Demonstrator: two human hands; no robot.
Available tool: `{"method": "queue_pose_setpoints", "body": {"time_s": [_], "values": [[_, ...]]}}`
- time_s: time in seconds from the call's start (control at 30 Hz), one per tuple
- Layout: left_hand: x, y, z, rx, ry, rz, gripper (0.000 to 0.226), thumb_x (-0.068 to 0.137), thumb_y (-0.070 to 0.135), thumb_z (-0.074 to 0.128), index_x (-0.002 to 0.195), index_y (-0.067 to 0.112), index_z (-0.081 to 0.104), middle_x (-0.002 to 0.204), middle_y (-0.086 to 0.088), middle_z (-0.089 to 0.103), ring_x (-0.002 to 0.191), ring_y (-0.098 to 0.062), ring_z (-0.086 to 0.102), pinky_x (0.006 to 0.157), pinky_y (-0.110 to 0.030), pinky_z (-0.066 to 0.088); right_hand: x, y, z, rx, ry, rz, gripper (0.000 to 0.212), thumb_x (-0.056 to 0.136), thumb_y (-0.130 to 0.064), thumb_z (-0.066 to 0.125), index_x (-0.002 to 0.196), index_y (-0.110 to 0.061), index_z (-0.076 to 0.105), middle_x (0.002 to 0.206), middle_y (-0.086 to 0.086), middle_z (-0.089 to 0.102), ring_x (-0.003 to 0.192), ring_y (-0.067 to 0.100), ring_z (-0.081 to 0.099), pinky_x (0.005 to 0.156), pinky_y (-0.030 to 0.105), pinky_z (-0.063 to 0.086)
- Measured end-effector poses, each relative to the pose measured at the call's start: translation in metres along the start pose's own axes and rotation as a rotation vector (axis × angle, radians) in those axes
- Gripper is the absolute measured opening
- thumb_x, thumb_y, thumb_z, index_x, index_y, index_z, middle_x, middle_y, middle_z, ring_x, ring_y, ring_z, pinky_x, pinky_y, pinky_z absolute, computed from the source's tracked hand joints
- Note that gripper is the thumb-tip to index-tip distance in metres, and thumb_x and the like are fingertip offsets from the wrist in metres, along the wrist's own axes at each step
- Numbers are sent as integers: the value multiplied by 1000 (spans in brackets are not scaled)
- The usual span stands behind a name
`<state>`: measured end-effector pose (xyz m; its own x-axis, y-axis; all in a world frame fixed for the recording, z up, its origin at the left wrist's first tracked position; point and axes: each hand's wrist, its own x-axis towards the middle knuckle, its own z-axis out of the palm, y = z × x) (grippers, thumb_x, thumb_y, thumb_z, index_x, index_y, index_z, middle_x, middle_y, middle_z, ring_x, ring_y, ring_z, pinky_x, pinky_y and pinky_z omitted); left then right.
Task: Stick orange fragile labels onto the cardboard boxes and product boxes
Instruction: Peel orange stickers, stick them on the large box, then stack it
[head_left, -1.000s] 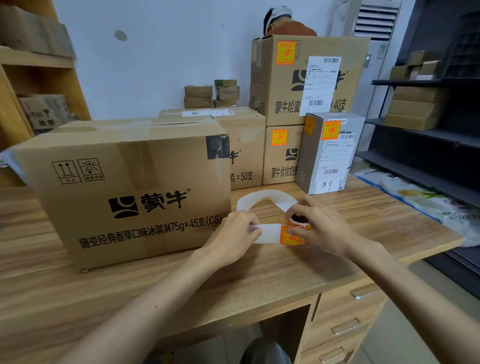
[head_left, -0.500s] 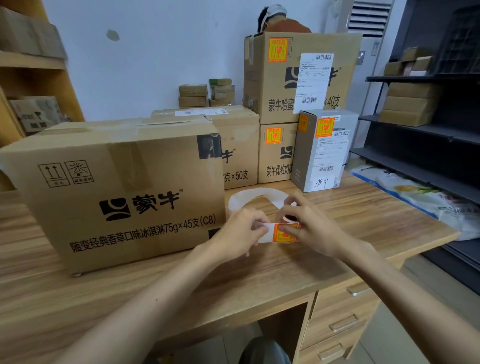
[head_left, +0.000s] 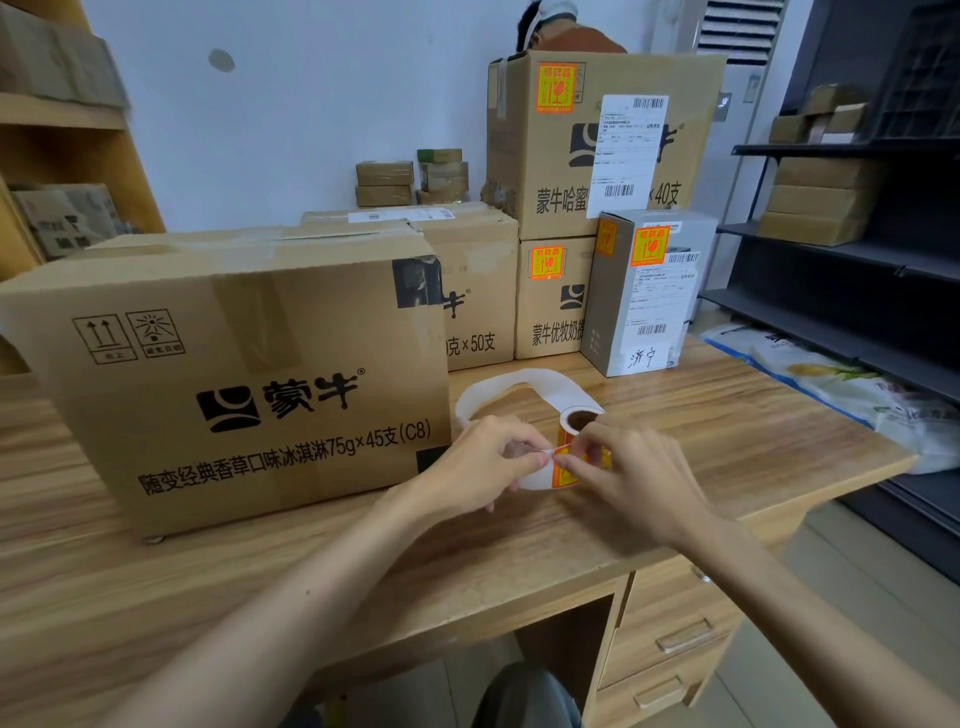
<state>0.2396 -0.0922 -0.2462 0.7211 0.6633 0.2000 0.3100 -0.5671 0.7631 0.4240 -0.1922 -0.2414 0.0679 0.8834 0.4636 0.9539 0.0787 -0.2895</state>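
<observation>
Thumb and forefinger of the left hand (head_left: 483, 462) pinch the peeled edge of an orange label (head_left: 563, 472). Right hand (head_left: 634, 483) grips the label roll (head_left: 577, 419), fingers curled on it, low over the wooden desk (head_left: 727, 415). Large cardboard box (head_left: 234, 374) just left, no orange label showing. White backing strip (head_left: 519, 382) loops behind the roll. Farther back: grey product box (head_left: 644, 296), lower carton (head_left: 550, 322) and upper carton (head_left: 571, 171), each orange-labelled.

A packing and dispatch room is suggested. Printed cardboard cartons (head_left: 234, 374) are stacked towards the far edge of a wooden desk (head_left: 701, 415), some marked with shipping labels (head_left: 626, 156) and orange fragile stickers (head_left: 556, 88). Taped parcels (head_left: 821, 202) are stored on dark metal shelving (head_left: 841, 150) at the right, worn boxes (head_left: 67, 218) on wooden shelves (head_left: 57, 111) at the left.
</observation>
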Motion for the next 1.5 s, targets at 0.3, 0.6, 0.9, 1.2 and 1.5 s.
{"method": "queue_pose_setpoints", "body": {"time_s": [0.3,0.6,0.9,1.2,1.5], "values": [[-3,6,0,3,-44,96,16,100,20,63,102,30,76,94,5,57,65,-12,60,39,-36,51,-5,4,1,149,-26,92,25,85,-56,66,82,-32,69,78,-13,65,69,-2,54,60,23,37],[-1,10,2,52,-68,72,15,100,27,63,105,27,77,96,-1,57,71,-25,62,41,-24,48,-7,3,-2,173,-42,93,19,88,-52,66,85,-34,71,78,-14,66,75,-6,55,59,23,37],[-3,12,2,51,-52,47,14,100,27,63,104,27,77,96,2,59,79,-29,63,42,-19,45,-6,2,0,243,-49,140,14,86,-47,71,84,-34,71,75,-15,66,72,-3,55,63,26,43],[-1,9,0,29,27,13,17,100,23,62,105,20,78,98,1,66,67,-17,60,42,-24,48,-5,4,11,446,3,194,17,87,-23,73,71,-29,69,72,-11,68,66,5,56,68,33,48],[0,3,-2,48,99,-78,16,99,17,62,100,14,77,88,11,64,61,-3,54,40,-12,38,-13,9,5,574,-8,249,22,84,-9,70,64,-17,67,70,3,67,75,39,61,73,48,50]]}}
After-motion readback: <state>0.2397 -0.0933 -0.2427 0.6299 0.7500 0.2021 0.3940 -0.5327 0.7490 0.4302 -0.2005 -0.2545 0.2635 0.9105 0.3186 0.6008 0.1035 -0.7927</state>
